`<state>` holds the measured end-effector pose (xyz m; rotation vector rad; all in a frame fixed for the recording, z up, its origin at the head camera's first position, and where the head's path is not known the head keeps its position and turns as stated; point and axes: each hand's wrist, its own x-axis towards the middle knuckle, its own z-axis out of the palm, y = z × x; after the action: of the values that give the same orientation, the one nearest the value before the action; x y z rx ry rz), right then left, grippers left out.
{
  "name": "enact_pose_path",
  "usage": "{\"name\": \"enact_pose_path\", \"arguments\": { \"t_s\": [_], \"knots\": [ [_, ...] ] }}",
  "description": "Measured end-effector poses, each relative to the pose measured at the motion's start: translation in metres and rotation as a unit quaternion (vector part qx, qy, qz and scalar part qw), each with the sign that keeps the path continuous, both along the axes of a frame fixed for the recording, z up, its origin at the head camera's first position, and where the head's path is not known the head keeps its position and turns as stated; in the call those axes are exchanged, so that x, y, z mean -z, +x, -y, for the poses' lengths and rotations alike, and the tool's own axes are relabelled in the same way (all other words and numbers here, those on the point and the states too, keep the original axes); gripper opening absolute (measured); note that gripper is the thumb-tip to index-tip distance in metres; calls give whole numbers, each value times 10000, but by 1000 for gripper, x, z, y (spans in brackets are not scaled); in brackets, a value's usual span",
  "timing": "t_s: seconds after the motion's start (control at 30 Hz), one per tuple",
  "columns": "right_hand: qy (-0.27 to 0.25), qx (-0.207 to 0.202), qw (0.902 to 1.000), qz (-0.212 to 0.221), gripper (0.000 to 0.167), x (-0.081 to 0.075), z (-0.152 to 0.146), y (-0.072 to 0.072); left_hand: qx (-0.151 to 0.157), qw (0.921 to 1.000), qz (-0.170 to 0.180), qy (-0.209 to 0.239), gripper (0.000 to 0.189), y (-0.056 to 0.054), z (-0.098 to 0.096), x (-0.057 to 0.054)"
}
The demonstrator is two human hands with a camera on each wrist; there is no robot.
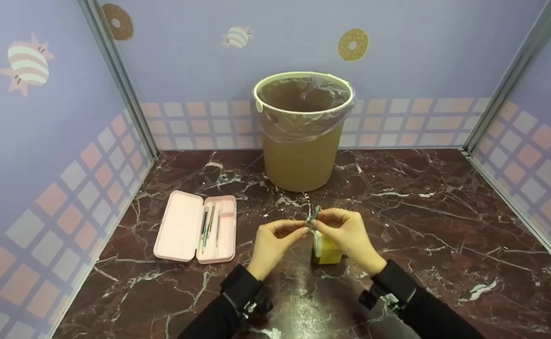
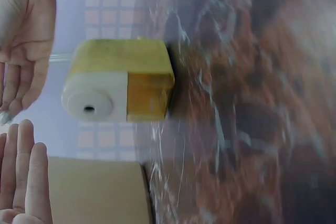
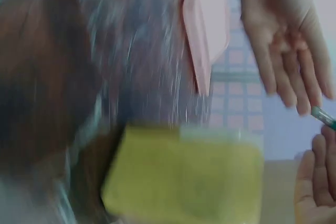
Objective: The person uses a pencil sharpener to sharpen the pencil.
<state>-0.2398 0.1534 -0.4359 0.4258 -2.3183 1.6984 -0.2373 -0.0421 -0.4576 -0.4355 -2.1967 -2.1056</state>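
In the head view my left hand point(image 1: 275, 238) and right hand point(image 1: 348, 235) meet over the table, their thumbs and fingertips pinching a thin green pencil point(image 1: 314, 215). Most of the pencil is hidden by the fingers; a short end shows in the right wrist view, the pencil point(image 3: 323, 117) lying between both hands' fingertips. Just below the hands stands a yellow pencil sharpener point(image 1: 329, 252), partly covered by the right hand. Its white front with a dark round hole shows in the left wrist view, where the sharpener point(image 2: 121, 80) is apart from both hands.
An open pink pencil case point(image 1: 230, 226) with several pencils point(image 1: 207, 226) lies to the left. Behind the hands stands a tan bin point(image 1: 299, 165) lined with a clear bag. Patterned panels point(image 1: 209, 122) enclose the dark marbled table point(image 1: 421, 226) at the back and sides.
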Motion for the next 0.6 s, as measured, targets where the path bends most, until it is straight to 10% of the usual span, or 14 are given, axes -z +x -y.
{"name": "enact_pose_path", "arguments": {
  "t_s": [0.13,0.37,0.6],
  "knots": [
    [1610,-232,9774,-1350,15,-6,-6,0,-63,9989,-346,-321,26,1,7,-4],
    [3620,-355,8833,-2958,20,-14,-5,0,-10,9861,-1300,-1032,29,0,15,-14],
    [4101,-709,8561,-3063,19,-12,-2,3,4,9579,-2024,-2035,25,3,17,-19]
  ]
}}
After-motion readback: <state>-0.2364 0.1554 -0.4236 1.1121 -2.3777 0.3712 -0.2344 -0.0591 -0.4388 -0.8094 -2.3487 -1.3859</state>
